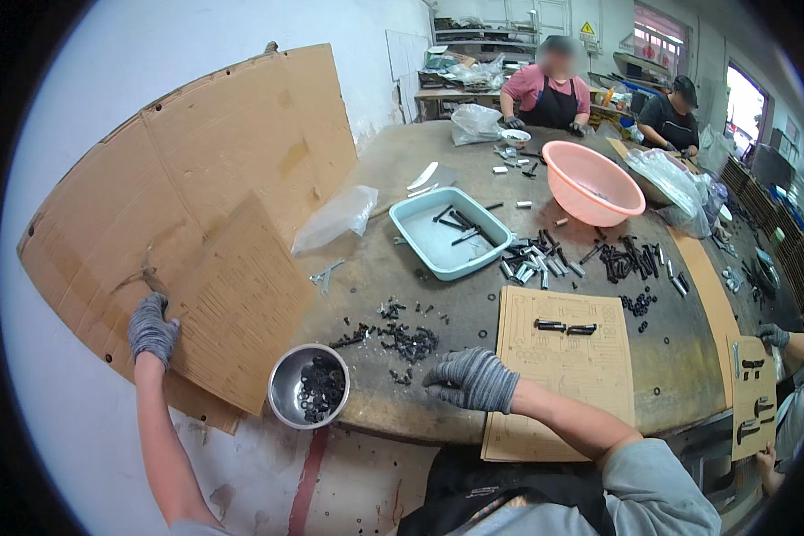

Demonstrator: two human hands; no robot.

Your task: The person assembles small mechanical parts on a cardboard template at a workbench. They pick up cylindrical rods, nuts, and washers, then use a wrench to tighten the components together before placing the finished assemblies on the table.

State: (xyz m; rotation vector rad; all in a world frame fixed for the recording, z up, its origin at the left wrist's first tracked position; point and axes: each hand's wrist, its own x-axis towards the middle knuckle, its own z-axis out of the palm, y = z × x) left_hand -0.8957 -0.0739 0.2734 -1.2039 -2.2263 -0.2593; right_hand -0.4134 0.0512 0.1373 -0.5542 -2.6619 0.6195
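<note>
A worker in grey knit gloves sits at a crowded assembly table [402, 161], the left hand [152, 329] pressed flat against a loose cardboard sheet [237, 304] that leans off the table's near-left edge, fingers spread and closed on nothing, apparently steadying the sheet. The right hand [471, 379] rests on the table edge beside a scatter of small black parts [400, 339], fingers curled loosely downward; whether they pinch a part cannot be told. A steel bowl [288, 386] holding more small black pieces sits at the table's near corner between the two hands, within easy reach of either. A flat cardboard template [558, 375] lies just right of the right hand, with a few black bolts [563, 327] laid on it.

Farther back, a pale blue tray [438, 255] holds dark rods, a pink basin [590, 183] stands beyond it, and silver and black fasteners [545, 263] lie sorted in loose heaps between them. A clear plastic bag [335, 219] slumps by a large cardboard panel [196, 179] propped against the white wall.

The worn, stained table runs deep into a cluttered workshop with shelves and bright windows; two other people work at its far end, and another gloved hand [773, 335] shows at the right
</note>
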